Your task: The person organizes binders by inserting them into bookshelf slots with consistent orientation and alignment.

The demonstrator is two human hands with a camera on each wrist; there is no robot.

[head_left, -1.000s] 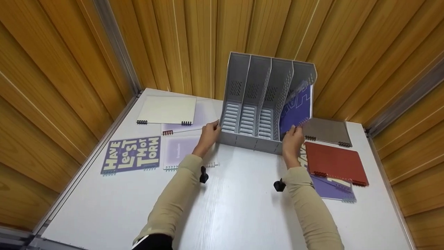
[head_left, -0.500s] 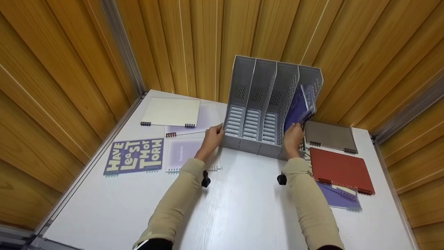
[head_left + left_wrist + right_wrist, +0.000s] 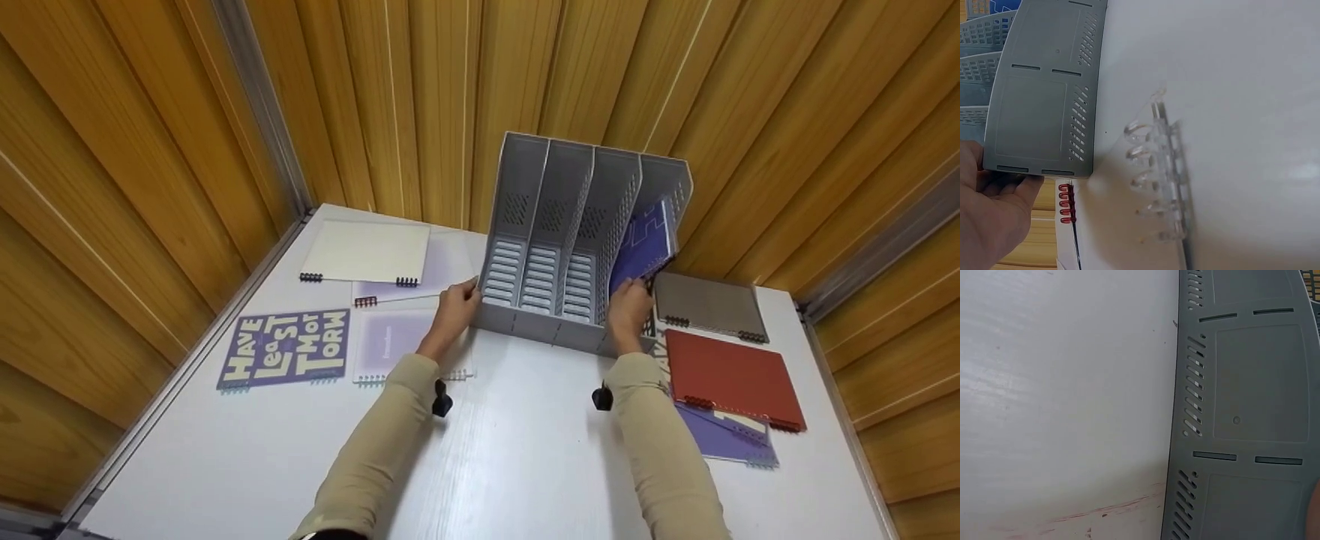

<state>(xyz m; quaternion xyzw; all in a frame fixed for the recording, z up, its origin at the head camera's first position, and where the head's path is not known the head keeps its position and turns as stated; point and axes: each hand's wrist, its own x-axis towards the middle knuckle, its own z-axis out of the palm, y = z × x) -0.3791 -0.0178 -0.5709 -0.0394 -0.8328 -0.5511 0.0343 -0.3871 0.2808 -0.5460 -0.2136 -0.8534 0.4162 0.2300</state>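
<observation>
A grey file rack [image 3: 555,330] with upright dividers stands at the back middle of the table. My left hand [image 3: 452,309] grips its front left corner; in the left wrist view the fingers [image 3: 1002,194] curl under the end of the rack's front wall [image 3: 1030,121]. A purple spiral notebook [image 3: 645,240] leans in the rightmost compartment. My right hand [image 3: 628,311] pinches its near lower edge at the rack's front rim. Its fingertips are partly hidden there, and the right wrist view shows only a sliver of this hand [image 3: 1313,517] beside the front wall [image 3: 1261,382].
Left of the rack lie a cream notebook [image 3: 365,251], a purple lettered notebook [image 3: 285,346] and a pale lilac one [image 3: 390,345]. On the right are a brown notebook [image 3: 709,304], a red one [image 3: 735,379] and purple ones [image 3: 731,442] beneath. A wood-panelled wall [image 3: 420,97] rises behind.
The purple notebook tips and sits lower in the rightmost compartment as my right hand works at its edge. My left hand stays on the rack's corner. The head view shifts slightly.
</observation>
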